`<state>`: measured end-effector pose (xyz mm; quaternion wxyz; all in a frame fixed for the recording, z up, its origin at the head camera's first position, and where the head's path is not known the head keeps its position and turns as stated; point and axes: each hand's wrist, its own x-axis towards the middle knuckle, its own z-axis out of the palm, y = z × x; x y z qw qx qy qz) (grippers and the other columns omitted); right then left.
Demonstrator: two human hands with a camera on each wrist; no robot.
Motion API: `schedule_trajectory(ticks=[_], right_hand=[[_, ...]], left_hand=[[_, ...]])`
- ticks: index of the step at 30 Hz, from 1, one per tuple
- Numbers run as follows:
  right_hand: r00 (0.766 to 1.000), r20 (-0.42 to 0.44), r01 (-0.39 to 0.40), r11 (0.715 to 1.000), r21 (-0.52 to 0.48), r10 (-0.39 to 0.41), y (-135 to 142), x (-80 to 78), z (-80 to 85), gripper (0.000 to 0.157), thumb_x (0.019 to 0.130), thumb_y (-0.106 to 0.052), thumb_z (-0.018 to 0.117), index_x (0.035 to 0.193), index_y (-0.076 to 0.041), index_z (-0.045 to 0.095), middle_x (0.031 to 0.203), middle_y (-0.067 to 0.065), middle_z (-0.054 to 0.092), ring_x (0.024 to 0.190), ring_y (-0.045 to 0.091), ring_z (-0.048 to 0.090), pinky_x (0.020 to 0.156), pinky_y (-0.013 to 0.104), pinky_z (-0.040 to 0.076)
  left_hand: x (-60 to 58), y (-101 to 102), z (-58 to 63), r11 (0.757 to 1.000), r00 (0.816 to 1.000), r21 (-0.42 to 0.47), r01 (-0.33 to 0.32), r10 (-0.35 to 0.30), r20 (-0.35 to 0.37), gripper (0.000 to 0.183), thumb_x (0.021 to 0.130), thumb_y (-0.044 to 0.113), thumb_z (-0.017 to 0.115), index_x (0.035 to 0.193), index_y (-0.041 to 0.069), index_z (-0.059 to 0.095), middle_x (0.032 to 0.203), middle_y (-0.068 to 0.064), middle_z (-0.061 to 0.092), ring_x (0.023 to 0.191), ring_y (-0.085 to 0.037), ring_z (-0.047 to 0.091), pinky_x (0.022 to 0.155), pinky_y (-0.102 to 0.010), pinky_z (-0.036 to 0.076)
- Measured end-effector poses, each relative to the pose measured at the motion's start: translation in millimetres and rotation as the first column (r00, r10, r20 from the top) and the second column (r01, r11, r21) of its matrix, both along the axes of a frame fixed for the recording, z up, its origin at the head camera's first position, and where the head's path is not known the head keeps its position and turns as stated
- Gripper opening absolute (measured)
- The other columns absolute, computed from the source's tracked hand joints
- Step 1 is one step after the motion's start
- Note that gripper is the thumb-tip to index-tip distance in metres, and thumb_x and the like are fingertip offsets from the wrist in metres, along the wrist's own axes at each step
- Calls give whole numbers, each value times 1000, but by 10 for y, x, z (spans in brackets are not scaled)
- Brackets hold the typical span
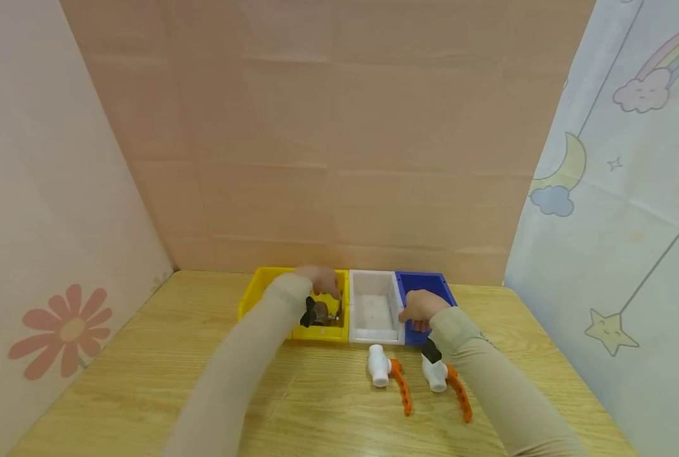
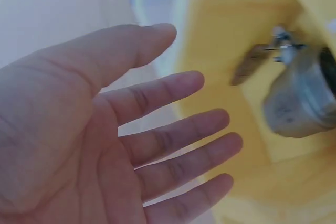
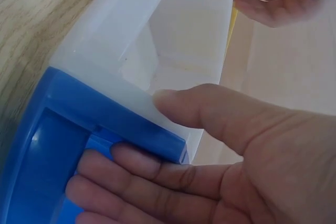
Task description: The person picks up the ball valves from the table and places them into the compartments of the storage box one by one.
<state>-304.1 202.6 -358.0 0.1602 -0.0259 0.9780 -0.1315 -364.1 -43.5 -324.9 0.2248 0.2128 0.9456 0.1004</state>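
My left hand reaches over a yellow bin, fingers spread and holding nothing in the left wrist view. Beyond those fingertips, apart from them, a silver metal cylinder lies in the bin. A small metal fitting and a brown piece show beside it; their exact kind is unclear. My right hand grips the adjoining walls of the blue bin and the white bin. Its thumb lies on the white side, its fingers inside the blue bin.
The bins stand in a row near the back of a wooden table. In front of them lie two white plastic valves, one below the white bin and another by the right forearm, both with orange handles. A peach sheet hangs behind.
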Motion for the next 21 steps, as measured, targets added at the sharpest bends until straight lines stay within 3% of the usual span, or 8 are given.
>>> schedule_trajectory(ticks=[6, 10, 16, 21], right_hand=[[999, 10, 47, 999, -21, -47, 33, -110, 43, 26, 83, -25, 67, 74, -1, 67, 69, 12, 66, 61, 23, 63, 49, 25, 47], [998, 17, 55, 998, -22, -54, 35, -99, 48, 25, 84, -24, 67, 75, -1, 66, 68, 12, 65, 60, 22, 62, 50, 25, 47], [998, 17, 61, 998, -13, -61, 33, -97, 43, 25, 83, -24, 67, 75, -1, 66, 68, 11, 65, 60, 22, 62, 50, 25, 48], [998, 15, 57, 998, -14, -57, 37, -91, 42, 25, 83, -24, 67, 74, -1, 66, 67, 12, 65, 58, 21, 61, 50, 25, 47]], left_hand=[[-159, -48, 263, 999, 999, 40, 35, -35, 20, 30, 89, 34, 60, 110, 13, 61, 114, -8, 59, 102, -27, 57, 89, -43, 44], [-92, -158, 419, 998, 1000, 57, 25, -25, 0, 34, 89, 36, 59, 114, 13, 59, 113, -4, 59, 98, -24, 57, 88, -42, 45], [40, -360, 663, 999, 999, 48, 2, 0, -35, 35, 92, 34, 56, 117, 9, 58, 112, -8, 59, 101, -29, 57, 88, -43, 45], [95, -543, 730, 999, 998, 35, -14, 16, -58, 32, 91, 34, 57, 111, 10, 60, 106, -6, 60, 92, -23, 58, 81, -40, 46]])
